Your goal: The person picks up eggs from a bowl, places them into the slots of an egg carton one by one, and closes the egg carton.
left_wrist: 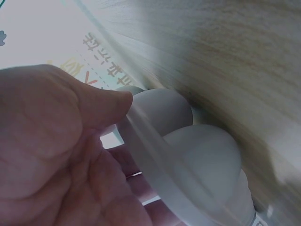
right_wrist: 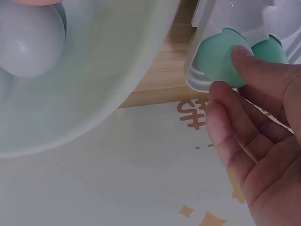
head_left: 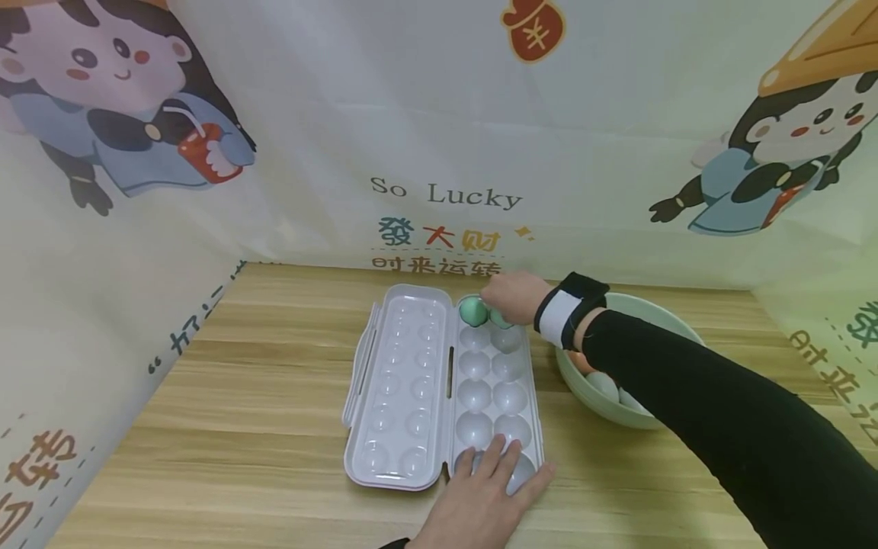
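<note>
Eggs were going into a translucent white plastic egg carton (head_left: 473, 396) that lay open on the wood-grain table (head_left: 240, 427), its lid flat to the left. The right hand (head_left: 516, 297) reached to the carton's far end, where two green eggs sat side by side in the last row. One green egg (head_left: 472, 311) was in the left cup; the second green egg (right_wrist: 217, 56) was in the right cup, and the wrist view showed a fingertip (right_wrist: 242, 52) resting on it while the other fingers lay loosely extended, so the hand looked relaxed around it rather than clamped. The left hand (head_left: 488, 496) pressed flat, fingers straight, on the carton's near end, covering the closest cups. A pale green round bowl (head_left: 658, 320) stood just right of the carton with more eggs, among them a pale blue-grey egg (right_wrist: 29, 40).

To seat the egg well, I judged it should settle fully into its cup before the fingers lift straight up, with the left hand keeping the light carton from sliding.
</note>
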### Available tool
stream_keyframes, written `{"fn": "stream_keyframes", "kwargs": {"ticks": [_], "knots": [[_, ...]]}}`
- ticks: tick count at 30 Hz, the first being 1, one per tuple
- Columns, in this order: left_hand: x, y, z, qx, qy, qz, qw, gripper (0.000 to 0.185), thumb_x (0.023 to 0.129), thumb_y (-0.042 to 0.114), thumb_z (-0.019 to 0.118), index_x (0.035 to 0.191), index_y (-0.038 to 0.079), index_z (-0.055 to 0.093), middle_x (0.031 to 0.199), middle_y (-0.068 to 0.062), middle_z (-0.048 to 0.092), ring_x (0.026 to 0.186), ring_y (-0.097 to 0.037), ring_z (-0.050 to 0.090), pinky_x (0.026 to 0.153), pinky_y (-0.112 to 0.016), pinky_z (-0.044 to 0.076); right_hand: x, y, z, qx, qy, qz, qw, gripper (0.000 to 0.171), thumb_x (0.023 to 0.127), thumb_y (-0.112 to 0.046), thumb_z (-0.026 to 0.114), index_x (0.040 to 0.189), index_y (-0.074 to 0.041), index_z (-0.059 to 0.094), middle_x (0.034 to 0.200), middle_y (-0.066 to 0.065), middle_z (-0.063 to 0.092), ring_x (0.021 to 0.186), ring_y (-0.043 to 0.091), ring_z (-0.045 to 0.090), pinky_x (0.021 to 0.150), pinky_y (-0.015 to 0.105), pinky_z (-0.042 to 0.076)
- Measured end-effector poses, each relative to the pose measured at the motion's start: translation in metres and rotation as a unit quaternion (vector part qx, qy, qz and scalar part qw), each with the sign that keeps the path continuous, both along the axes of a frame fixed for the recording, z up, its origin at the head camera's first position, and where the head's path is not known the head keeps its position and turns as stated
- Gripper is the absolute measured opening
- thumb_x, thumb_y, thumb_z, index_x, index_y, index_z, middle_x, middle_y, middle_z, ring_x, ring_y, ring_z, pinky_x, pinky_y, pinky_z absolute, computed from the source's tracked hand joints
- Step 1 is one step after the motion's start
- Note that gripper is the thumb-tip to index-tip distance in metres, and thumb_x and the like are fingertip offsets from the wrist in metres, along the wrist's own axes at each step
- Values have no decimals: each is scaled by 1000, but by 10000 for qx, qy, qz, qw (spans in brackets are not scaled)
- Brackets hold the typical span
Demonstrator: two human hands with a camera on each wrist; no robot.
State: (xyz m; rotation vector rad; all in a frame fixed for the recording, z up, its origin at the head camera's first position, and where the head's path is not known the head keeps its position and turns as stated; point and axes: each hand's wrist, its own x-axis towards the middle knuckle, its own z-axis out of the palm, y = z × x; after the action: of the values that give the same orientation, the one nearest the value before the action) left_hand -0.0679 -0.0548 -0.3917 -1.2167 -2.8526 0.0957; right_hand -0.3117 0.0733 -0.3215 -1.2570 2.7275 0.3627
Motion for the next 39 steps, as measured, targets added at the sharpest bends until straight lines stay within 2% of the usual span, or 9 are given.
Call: {"fn": "stream_keyframes", "kwargs": {"ticks": [5,9,14,17,21,24,28,34,39], "knots": [[1,0,-1,-26,120,6,9999,88,81,80,47,153,29,36,144,-12,46,133,-30,42,93,-46,45,-2,3,1,74,170,52,9998,19,76,7,74,86,-6,66,86,7,66,73,21,57,64,34,51],[1,0,-1,5,138,17,9999,89,81,80,48,152,29,37,144,-12,46,133,-30,42,93,-46,45,-4,9,5,41,312,13,9995,16,79,7,70,88,-7,66,83,5,63,73,21,56,63,35,50],[1,0,-3,-39,188,49,9998,89,80,80,47,153,31,36,145,-11,46,134,-29,41,93,-46,45,-4,19,17,-452,146,-230,9986,11,82,1,67,81,-8,62,73,2,55,65,18,48,54,32,43],[2,0,-4,-87,299,53,9995,88,81,80,47,152,31,37,144,-11,46,133,-29,42,93,-45,45,2,27,25,-831,102,-342,9959,6,84,-6,68,81,-8,64,70,1,53,61,17,47,53,31,41],[3,1,-5,-99,459,5,9989,86,82,80,46,152,30,39,143,-11,47,132,-29,43,92,-45,46,20,37,35,-1339,89,-478,9898,9,87,-14,71,84,-7,67,69,0,55,60,16,49,54,32,43],[2,1,-5,-67,481,-24,9988,87,82,80,45,152,30,39,143,-12,48,132,-29,44,91,-45,47,38,45,41,-1685,111,-475,9845,15,88,-18,72,78,-10,65,68,-1,56,59,15,49,54,32,43],[2,1,-4,-44,535,-17,9986,85,82,79,46,152,30,38,142,-12,49,131,-29,45,91,-44,47,63,60,46,-1801,200,-563,9818,19,89,-21,72,74,-13,64,69,-4,57,59,13,51,53,31,44],[2,1,-4,-2,643,8,9979,83,83,76,50,151,31,40,141,-11,49,130,-29,45,91,-44,47,96,93,45,-2065,259,-1172,9711,14,91,-21,68,92,-7,71,82,1,66,69,14,60,60,37,52],[2,2,-4,32,644,-15,9979,83,83,75,51,151,30,40,141,-12,50,130,-29,45,91,-44,47,114,121,37,-2452,99,-1476,9581,13,92,-18,64,80,-12,66,72,-3,60,64,12,54,61,37,48]]}}
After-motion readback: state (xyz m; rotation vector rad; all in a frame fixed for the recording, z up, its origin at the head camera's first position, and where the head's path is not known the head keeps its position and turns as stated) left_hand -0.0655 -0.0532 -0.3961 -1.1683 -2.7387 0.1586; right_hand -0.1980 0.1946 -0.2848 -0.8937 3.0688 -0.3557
